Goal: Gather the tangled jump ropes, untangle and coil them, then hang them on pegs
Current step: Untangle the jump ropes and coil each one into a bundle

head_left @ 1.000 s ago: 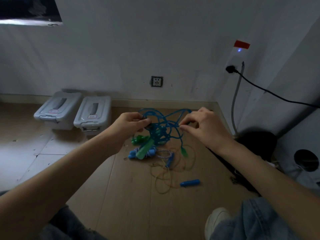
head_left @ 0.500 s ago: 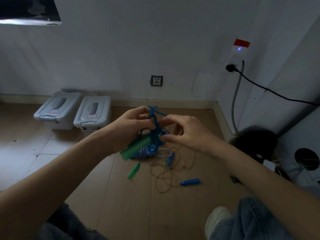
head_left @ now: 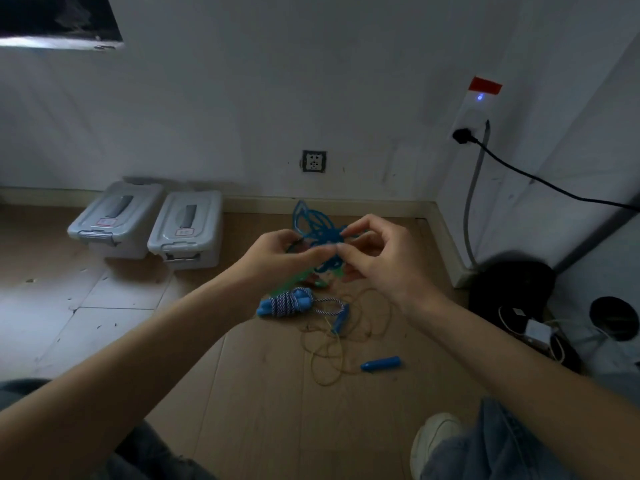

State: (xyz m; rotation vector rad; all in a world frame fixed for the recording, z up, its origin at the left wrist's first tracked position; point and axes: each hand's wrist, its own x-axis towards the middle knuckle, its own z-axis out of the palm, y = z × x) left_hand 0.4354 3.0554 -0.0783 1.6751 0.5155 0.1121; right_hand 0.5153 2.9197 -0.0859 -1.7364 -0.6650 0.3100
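On both grey bins, red-edged labels (print unreadable)

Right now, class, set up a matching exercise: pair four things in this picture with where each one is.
Things:
1. blue plastic rope
2. striped rope bundle
3. loose blue handle
4. grey storage boxes

Places:
A. alone on the floor, nearest the shoe
B. against the wall, on the left
C. held up between both hands
D. on the floor below the hands, wound round blue handles

Pairs: 1-C, 2-D, 3-A, 4-B
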